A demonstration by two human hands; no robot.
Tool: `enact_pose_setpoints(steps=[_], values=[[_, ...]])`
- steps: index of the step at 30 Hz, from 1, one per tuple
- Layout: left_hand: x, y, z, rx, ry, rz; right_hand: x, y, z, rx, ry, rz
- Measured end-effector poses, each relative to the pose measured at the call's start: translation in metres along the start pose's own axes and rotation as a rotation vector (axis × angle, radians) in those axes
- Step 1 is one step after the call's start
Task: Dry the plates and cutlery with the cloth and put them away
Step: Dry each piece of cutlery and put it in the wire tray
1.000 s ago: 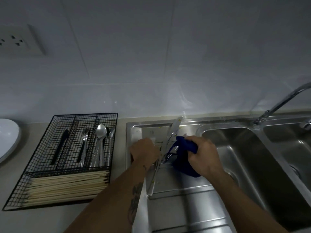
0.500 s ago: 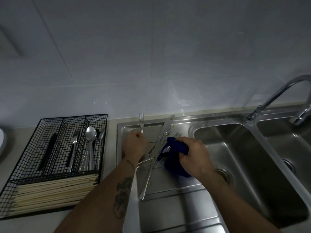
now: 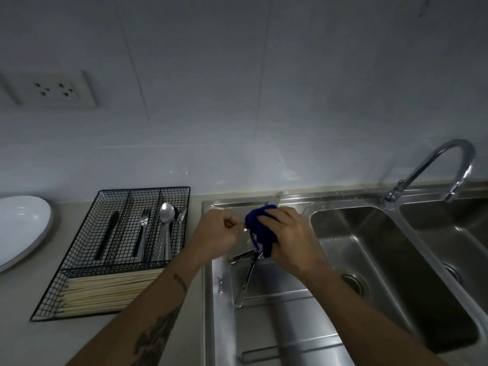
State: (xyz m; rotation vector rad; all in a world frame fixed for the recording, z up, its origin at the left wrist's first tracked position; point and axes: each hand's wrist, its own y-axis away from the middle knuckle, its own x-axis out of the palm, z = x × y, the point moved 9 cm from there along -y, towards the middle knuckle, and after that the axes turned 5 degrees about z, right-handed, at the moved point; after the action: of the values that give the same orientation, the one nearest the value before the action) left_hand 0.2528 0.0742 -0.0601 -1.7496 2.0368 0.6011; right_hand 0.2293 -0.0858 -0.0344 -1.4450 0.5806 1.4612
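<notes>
My left hand (image 3: 217,233) is closed around the handle of a metal piece of cutlery, probably a fork, above the steel draining board (image 3: 264,326). My right hand (image 3: 286,235) grips a dark blue cloth (image 3: 260,233) wrapped around the other end of that piece, which is hidden by the cloth. Below the hands, more cutlery (image 3: 247,276) lies on the draining board, including a long knife. A black wire cutlery tray (image 3: 79,262) stands on the counter to the left, holding a black-handled knife, a fork, spoons and a stack of chopsticks (image 3: 111,289). A white plate (image 3: 21,228) rests at the far left.
A double steel sink (image 3: 383,273) lies to the right of the draining board, with a curved tap (image 3: 433,170) behind it. A tiled wall with a power socket (image 3: 52,88) rises at the back.
My left hand lifted one piece from the pile and brought it to the cloth. My right hand rose with the cloth and closed over that piece. The camera tilted up and left.
</notes>
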Motion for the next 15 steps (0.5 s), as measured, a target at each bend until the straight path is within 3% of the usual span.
enact_pose_setpoints(steps=[4,9,15], values=[[-0.013,0.032,0.008,-0.003,-0.022,0.006,-0.001,0.017,-0.003,0.077,-0.008,-0.034],[-0.033,0.056,-0.01,0.057,-0.044,-0.009,-0.011,0.026,0.044,-0.025,0.048,-0.117],[-0.057,0.076,-0.001,0.113,-0.168,-0.008,-0.026,0.023,0.017,0.217,-0.013,-0.168]])
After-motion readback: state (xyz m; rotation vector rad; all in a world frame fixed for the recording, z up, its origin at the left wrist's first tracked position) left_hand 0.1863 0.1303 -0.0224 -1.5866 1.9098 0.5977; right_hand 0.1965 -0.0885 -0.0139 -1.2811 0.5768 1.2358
